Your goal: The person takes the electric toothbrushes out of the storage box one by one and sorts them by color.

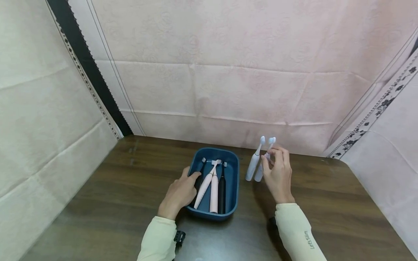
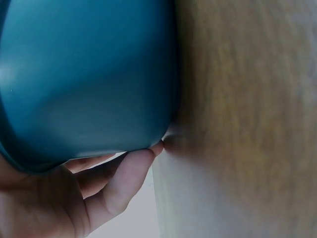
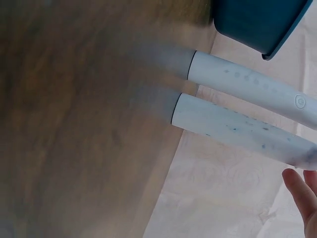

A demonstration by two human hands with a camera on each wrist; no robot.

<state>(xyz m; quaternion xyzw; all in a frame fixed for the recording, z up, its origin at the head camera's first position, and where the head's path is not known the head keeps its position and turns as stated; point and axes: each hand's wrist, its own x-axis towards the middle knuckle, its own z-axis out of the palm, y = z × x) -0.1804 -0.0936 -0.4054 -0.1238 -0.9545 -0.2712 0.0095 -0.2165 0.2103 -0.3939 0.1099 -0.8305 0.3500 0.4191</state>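
A blue plastic bin [image 1: 232, 208] stands on the table, holding several electric toothbrushes, including a white one [image 1: 205, 188], a pale pink one [image 1: 213, 194] and a black one [image 1: 222, 192]. My left hand [image 1: 180, 190] grips the bin's left wall, its fingers against the outside in the left wrist view. To the right of the bin, two pale electric toothbrushes stand upright side by side. My right hand [image 1: 277, 172] pinches the right-hand toothbrush [image 1: 259, 173] near its neck, with thumb and fingertips. The left-hand toothbrush [image 1: 253, 166] stands untouched.
The dark wooden table [image 1: 107, 203] has its back edge just behind the bin and the toothbrushes. Pale cloth [image 1: 228, 90] hangs behind it and along both sides. Each wrist carries a small black device, partly visible below the sleeves.
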